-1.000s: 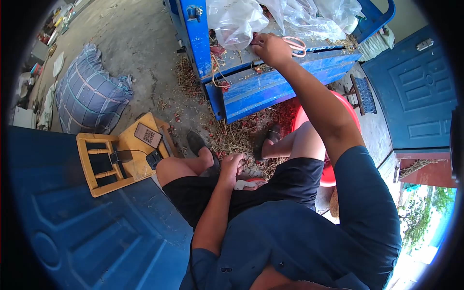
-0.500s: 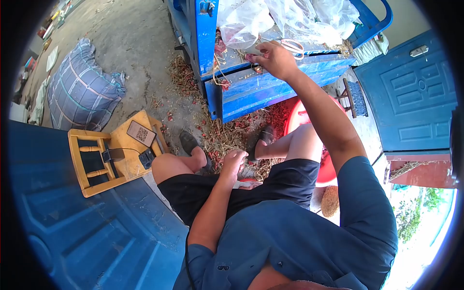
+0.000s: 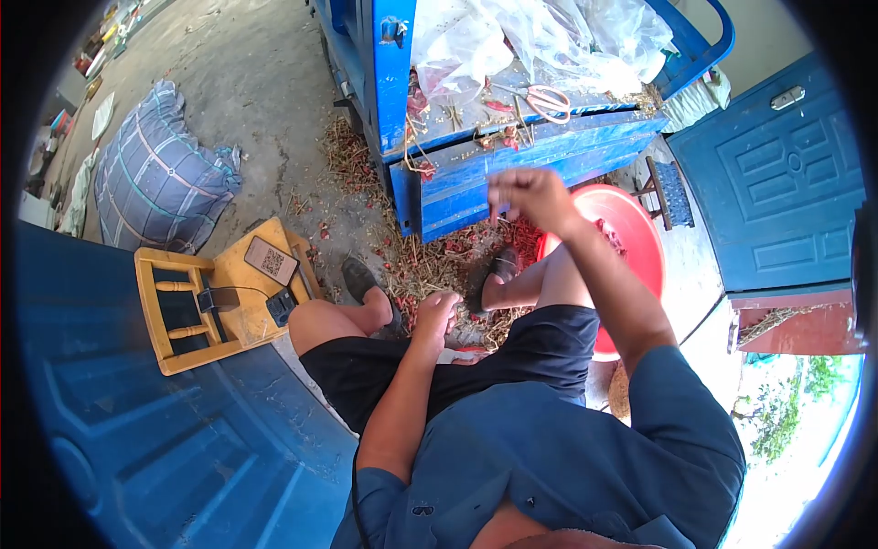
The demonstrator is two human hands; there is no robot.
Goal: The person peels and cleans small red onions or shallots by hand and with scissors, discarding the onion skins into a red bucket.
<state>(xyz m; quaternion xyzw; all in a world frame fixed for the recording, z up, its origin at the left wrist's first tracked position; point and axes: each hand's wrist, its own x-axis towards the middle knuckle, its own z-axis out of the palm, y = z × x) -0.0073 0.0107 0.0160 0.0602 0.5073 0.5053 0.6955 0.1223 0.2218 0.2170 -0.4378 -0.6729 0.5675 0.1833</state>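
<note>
My right hand (image 3: 535, 197) is raised in front of the blue cart's side panel (image 3: 512, 178), its fingers pinched together. Something small and reddish seems to hang at its fingertips, too blurred to name. Over my lap, my left hand (image 3: 437, 316) is curled closed, and what it holds, if anything, is hidden. Pink-handled scissors (image 3: 549, 102) lie on the cart bed, beside a small red pod (image 3: 498, 105) and bits of dry stalk. To the right of my right hand stands a red basin (image 3: 640, 242) with dark red pieces (image 3: 611, 236) inside.
Clear plastic sheeting (image 3: 585, 50) covers part of the cart bed. Straw and red scraps (image 3: 430, 261) litter the floor around my feet. At left, a wooden chair (image 3: 238, 284) bears a phone (image 3: 272, 261); a stuffed checked sack (image 3: 160, 178) lies beyond. A small stool (image 3: 672, 192) stands right.
My right hand has drawn back from the cart bed, down toward me, uncovering the scissors and the red pod. My left hand has shifted only slightly.
</note>
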